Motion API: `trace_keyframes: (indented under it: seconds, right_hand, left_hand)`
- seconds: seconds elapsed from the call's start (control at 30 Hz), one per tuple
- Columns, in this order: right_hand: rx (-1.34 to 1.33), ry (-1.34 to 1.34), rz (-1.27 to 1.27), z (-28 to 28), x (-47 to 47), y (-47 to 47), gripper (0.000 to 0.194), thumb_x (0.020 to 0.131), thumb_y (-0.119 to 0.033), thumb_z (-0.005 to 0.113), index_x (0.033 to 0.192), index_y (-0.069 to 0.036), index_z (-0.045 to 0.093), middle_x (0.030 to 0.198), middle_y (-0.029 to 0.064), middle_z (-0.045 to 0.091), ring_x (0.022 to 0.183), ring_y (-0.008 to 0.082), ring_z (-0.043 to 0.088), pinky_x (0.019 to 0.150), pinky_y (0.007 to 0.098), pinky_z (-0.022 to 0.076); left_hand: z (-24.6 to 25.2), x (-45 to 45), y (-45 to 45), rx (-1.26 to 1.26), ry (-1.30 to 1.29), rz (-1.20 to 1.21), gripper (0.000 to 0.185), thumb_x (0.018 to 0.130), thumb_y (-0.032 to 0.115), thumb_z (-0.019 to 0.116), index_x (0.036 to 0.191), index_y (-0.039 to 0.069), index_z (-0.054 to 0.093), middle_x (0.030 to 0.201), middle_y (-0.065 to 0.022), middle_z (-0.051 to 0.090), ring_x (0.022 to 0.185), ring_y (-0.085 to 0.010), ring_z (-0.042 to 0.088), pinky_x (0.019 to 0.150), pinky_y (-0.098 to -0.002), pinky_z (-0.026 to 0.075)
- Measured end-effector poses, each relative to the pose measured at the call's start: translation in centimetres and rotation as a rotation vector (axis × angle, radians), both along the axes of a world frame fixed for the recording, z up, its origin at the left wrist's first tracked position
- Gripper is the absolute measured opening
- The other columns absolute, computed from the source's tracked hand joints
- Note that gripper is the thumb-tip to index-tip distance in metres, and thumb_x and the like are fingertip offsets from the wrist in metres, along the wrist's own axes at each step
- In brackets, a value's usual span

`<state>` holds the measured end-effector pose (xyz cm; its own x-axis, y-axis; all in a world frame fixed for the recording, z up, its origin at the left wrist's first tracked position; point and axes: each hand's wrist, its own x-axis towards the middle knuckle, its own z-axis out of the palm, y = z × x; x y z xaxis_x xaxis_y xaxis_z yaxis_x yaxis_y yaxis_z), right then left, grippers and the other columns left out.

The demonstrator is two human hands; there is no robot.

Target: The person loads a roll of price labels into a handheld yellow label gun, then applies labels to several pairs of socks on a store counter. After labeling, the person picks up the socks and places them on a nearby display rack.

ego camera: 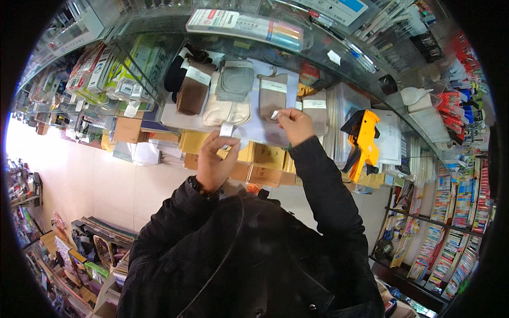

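My left hand (218, 159) holds a small strip of white labels (226, 130) between thumb and fingers, just below a cream pair of socks (227, 111). Pinched in the fingertips of my right hand (295, 124) is a small white label (274, 115), at the lower end of a taupe pair of socks (272, 95) with a white paper band. Grey socks (235, 79) lie on the cream ones, with brown socks (193, 87) and black socks (175, 75) to their left. Another banded taupe pair (316, 109) is partly behind my right hand. A yellow and black price label gun (364, 145) rests farther right.
Glass shelf edges (246, 37) run above the socks, carrying a packet of coloured pens (244, 30). Boxed goods (131, 71) fill the left shelves. Brown cardboard boxes (264, 175) sit below the socks. Bookshelves (433, 222) stand at the right, and more goods (79, 254) at lower left.
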<state>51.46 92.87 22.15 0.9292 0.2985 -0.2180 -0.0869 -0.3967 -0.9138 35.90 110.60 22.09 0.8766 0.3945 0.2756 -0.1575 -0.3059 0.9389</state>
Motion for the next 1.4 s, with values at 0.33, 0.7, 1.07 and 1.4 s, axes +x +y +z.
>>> trace_keyframes:
  seconds: [0.33,0.7,1.07,1.4]
  right_hand:
    - [-0.934,-1.024,0.239,-5.6,9.5,4.0,0.017,0.085,-0.018,0.059,0.087,-0.004,0.068,0.095,0.0133,0.066,0.093,0.0324,0.061,0.08,0.0419,0.05]
    - [-0.744,-0.831,0.366,-4.1,5.1,2.0,0.057,0.087,-0.025,0.058,0.138,-0.004,0.044,0.144,0.0155,0.043,0.135,0.0358,0.034,0.111,0.0476,0.027]
    - [-0.822,-0.348,0.029,-4.0,6.4,2.8,0.075,0.076,-0.044,0.072,0.119,0.013,0.049,0.111,0.0293,0.06,0.101,0.0432,0.061,0.09,0.0424,0.0499]
    - [-0.811,-0.721,-0.14,0.0,7.2,-2.1,0.058,0.077,-0.037,0.071,0.111,0.007,0.057,0.098,0.0257,0.064,0.092,0.042,0.062,0.081,0.0445,0.0507]
  left_hand:
    - [-1.9,-2.3,2.0,-0.121,0.074,-0.008,0.014,0.08,-0.006,0.066,0.09,0.004,0.065,0.089,-0.007,0.059,0.082,-0.0162,0.058,0.071,-0.0267,0.046]
    - [-2.4,-1.2,3.1,-0.304,0.12,-0.015,0.013,0.081,-0.005,0.066,0.09,0.003,0.065,0.095,-0.0093,0.061,0.09,-0.0201,0.06,0.082,-0.0295,0.046]
    - [-2.3,-1.9,4.7,-0.146,0.068,-0.001,0.012,0.081,-0.004,0.067,0.09,0.003,0.064,0.092,-0.009,0.06,0.087,-0.0205,0.058,0.079,-0.0291,0.044]
    - [-3.1,-2.7,6.5,-0.143,0.069,0.008,0.013,0.08,-0.005,0.066,0.09,0.003,0.065,0.09,-0.0085,0.06,0.086,-0.0205,0.058,0.078,-0.0294,0.045]
